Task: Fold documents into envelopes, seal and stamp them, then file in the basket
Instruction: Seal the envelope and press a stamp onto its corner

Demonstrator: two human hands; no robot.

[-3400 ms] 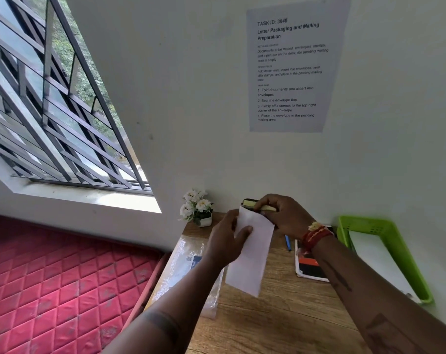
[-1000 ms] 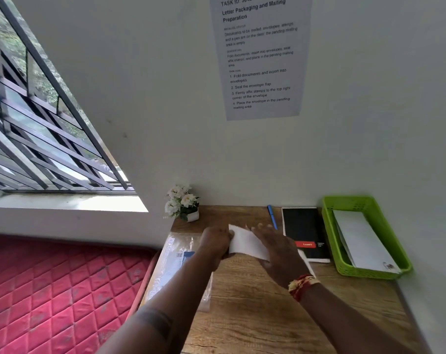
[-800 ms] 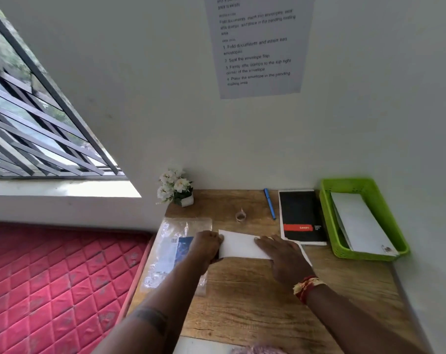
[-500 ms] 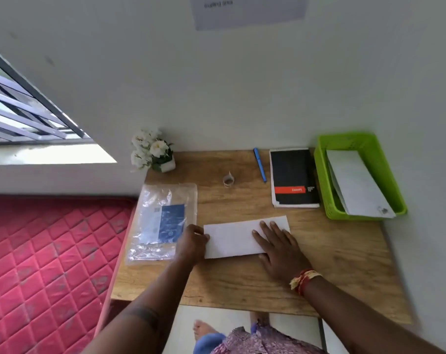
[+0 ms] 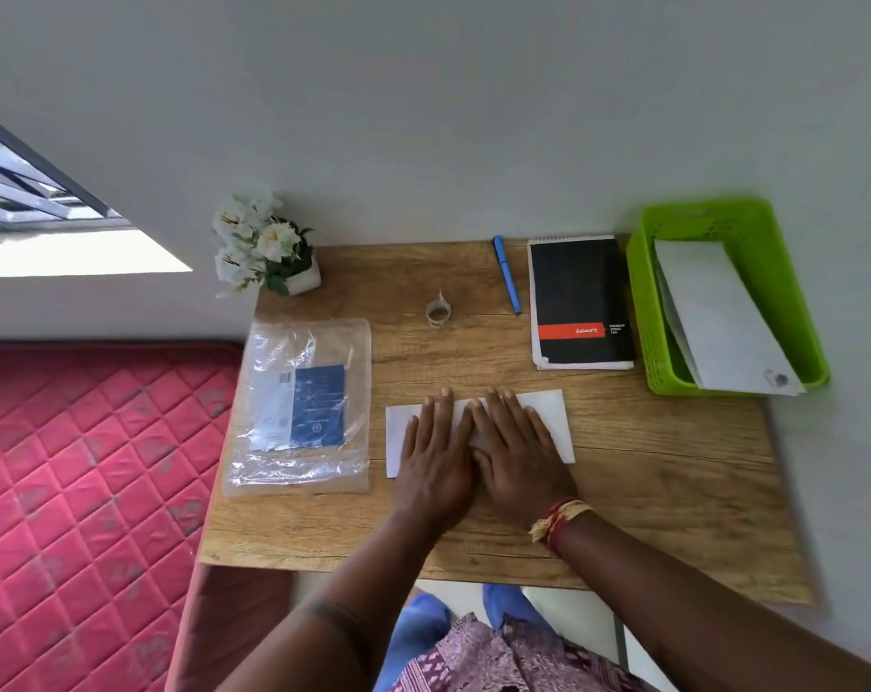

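Observation:
A white envelope (image 5: 553, 419) lies flat on the wooden desk (image 5: 648, 472), long side left to right. My left hand (image 5: 436, 454) presses on its left half with straight fingers. My right hand (image 5: 515, 454) lies flat beside it on the middle of the envelope, the two hands touching. The green basket (image 5: 645, 312) stands at the desk's back right corner and holds white envelopes (image 5: 723, 317), the top one with a small stamp (image 5: 777, 378) at its near corner.
A clear plastic packet (image 5: 303, 407) with a blue label lies left of the envelope. Behind are a small tape roll (image 5: 438, 312), a blue pen (image 5: 507, 274), a black notebook (image 5: 580, 302) and a white flower pot (image 5: 266, 249). A red mattress (image 5: 74, 491) lies left of the desk.
The envelope was held up in both hands, then laid flat on the desk. My left hand moved from its left edge onto its top, beside my right hand. The view tilted down.

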